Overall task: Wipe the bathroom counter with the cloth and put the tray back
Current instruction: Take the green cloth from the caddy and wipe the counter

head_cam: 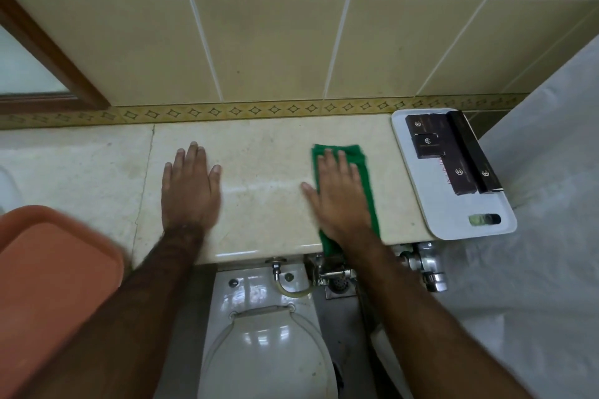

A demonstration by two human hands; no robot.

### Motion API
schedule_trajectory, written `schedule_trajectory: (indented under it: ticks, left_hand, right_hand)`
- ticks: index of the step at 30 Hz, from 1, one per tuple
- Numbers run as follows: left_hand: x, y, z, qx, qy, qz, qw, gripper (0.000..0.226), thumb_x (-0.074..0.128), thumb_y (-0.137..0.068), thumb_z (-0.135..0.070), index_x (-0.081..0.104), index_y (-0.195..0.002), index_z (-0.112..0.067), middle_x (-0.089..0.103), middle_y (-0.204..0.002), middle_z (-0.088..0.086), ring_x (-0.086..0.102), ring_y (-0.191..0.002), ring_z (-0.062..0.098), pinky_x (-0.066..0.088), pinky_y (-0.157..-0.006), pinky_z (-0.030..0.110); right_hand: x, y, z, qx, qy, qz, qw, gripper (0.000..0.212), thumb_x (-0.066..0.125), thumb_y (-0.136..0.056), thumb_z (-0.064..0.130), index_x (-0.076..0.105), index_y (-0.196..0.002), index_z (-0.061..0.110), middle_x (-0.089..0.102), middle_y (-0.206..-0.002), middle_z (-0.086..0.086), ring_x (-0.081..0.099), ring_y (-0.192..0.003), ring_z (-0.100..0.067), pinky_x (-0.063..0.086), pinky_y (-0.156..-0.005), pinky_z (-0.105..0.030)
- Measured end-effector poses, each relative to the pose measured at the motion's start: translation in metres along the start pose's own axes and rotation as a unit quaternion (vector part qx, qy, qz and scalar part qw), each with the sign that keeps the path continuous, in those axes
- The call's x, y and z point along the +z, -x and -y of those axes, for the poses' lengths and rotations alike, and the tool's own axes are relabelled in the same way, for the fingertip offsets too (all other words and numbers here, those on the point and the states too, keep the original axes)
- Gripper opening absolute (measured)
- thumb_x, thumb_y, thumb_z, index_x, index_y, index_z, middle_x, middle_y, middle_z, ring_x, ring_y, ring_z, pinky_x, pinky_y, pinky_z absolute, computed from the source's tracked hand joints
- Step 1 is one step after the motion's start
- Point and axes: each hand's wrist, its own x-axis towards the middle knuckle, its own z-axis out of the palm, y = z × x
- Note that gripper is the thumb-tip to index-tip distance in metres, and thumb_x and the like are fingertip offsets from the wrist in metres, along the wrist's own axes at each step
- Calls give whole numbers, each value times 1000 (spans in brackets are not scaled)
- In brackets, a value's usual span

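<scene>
A green cloth [363, 159] lies flat on the beige marble counter [259, 152], and my right hand [340, 194] presses down on it with fingers spread. My left hand [191, 188] rests flat and empty on the counter to the left, fingers apart. A white tray [453, 207] sits at the counter's right end, overhanging the edge a little. It carries several dark toiletry boxes [434, 139] and a small bottle [484, 219] lying on its side.
A white toilet [265, 334] stands below the counter's front edge, with chrome valves [428, 266] to its right. An orange plastic bin [48, 269] is at the lower left. A white curtain [551, 172] hangs at the right. Tiled wall behind.
</scene>
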Motion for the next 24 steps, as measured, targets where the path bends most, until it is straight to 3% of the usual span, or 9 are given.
schedule_trajectory:
  ticks: [3,5,10,13,17,19,21,24]
  left_hand:
    - [0,1,1,1,3,2,1000,59,24,-108,-40,28,-159,-10,26,-167,7,21,-155,26,15,-126,47]
    - [0,1,2,4,2,2,1000,59,24,-108,-40,27,-159,-11,25,-167,6,20,-155,26,15,-126,47]
    - [-2,1,1,1,14,1,1000,59,25,-108,-40,28,-159,-10,26,-167,6,20,-155,25,15,-126,47]
    - [0,0,0,-2,16,-1,1000,59,25,-108,-41,29,-158,-10,26,-167,5,20,-155,24,15,-126,47]
    - [5,-3,5,-5,24,-10,1000,61,22,-107,-45,30,-158,-13,27,-167,3,21,-155,23,15,-126,46]
    - [7,-4,7,-1,29,-14,999,62,20,-107,-46,31,-158,-13,28,-166,3,21,-155,22,13,-127,44]
    - [8,-5,8,-2,60,-21,998,63,17,-106,-46,33,-158,-13,29,-166,3,21,-155,21,12,-127,42]
    - [7,-4,12,-21,167,-31,985,66,13,-106,-49,34,-158,-15,31,-165,2,22,-154,16,11,-127,39]
  right_hand:
    - [7,-4,42,-137,4,33,990,75,21,-104,61,16,-163,14,13,-173,-8,4,-160,-26,14,-129,-53]
    - [14,16,38,-155,-2,34,987,73,22,-105,61,18,-163,17,15,-173,-4,6,-160,-23,15,-129,-53]
    - [11,54,-37,42,1,-7,999,77,18,-103,69,15,-163,22,10,-173,-2,4,-160,-23,7,-128,-50]
    - [0,18,-58,70,-3,-12,997,80,16,-102,70,17,-163,19,11,-173,-4,3,-160,-24,7,-128,-52]
    - [-7,-60,-25,54,-4,-16,998,81,19,-102,66,19,-163,12,14,-173,-10,7,-160,-29,10,-129,-54]
    - [-4,-78,12,-3,-3,1,1000,81,23,-103,65,20,-163,10,17,-172,-12,9,-160,-31,10,-129,-53]
    - [7,-70,53,-112,5,15,994,81,28,-102,64,22,-163,10,21,-171,-12,13,-159,-31,12,-129,-52]
    - [23,-30,92,-304,-3,47,952,77,30,-102,64,28,-161,14,25,-170,-8,16,-159,-26,17,-128,-51]
